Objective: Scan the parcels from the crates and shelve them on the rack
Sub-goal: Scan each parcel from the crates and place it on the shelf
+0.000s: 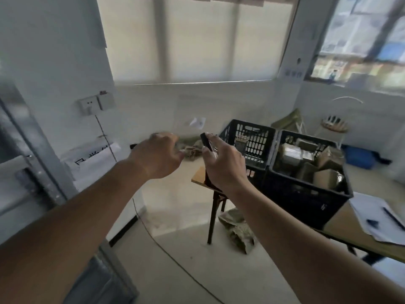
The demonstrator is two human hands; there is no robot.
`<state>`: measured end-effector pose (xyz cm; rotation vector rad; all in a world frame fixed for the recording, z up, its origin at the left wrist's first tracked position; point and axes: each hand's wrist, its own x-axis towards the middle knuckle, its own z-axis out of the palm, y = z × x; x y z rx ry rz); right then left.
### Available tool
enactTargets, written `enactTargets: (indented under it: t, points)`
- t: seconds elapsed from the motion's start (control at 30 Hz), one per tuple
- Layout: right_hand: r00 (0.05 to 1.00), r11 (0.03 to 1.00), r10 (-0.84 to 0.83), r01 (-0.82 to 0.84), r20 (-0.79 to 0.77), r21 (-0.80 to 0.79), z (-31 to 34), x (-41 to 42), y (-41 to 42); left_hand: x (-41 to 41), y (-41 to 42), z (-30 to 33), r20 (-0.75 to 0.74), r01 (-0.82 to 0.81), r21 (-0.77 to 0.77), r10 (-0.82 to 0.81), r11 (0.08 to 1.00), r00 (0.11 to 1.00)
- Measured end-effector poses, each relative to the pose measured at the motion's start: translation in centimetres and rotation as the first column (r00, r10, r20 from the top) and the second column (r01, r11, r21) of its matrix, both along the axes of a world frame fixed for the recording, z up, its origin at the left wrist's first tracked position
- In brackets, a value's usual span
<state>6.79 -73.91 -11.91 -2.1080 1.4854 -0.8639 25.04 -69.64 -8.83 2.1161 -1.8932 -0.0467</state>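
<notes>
1. The right hand (223,165) was raised in front of the camera, its grip curled round a thin dark device (207,143), probably the scanner.
2. The left hand (156,155) hung beside it, fingers loosely curled; blur hid whether its grip held anything.
3. The parcels (311,161) lay in the near black crate (306,194) on the bench (341,224), well to the right of and below both hands.
4. A second crate (247,139) stood touching the first, behind it.
5. The grey rack (26,150) stood at the left edge.
</notes>
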Motion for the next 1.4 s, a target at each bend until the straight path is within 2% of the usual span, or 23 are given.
enactTargets:
  t: [0.2,0.3,0.6,1.03,1.4]
  points:
    - [0.987,0.988,-0.154,0.154,-0.037,0.006,-1.7,-2.8,-10.1,-2.1,-13.3,-2.2,0.012,0.17,0.007,-0.17,0.985,0.985]
    - [0.97,0.971,-0.24,0.24,-0.046,-0.001,-2.4,-3.5,-15.1,-2.3,-19.8,-3.3,-0.031,0.241,0.018,-0.241,0.97,0.97]
    - [0.917,0.916,-0.398,0.399,-0.034,0.051,-6.2,-5.7,-27.5,-4.0,-35.2,-7.9,-0.058,0.395,0.144,-0.39,0.907,0.919]
    - [0.931,0.908,-0.364,0.356,-0.007,0.22,-14.9,-9.2,-48.8,-8.7,-56.3,-16.0,-0.059,0.379,0.268,-0.377,0.886,0.924]
    - [0.957,0.874,-0.281,0.289,-0.078,0.391,-22.9,-11.6,-63.7,-11.9,-71.0,-24.6,-0.135,0.333,0.392,-0.304,0.858,0.943]
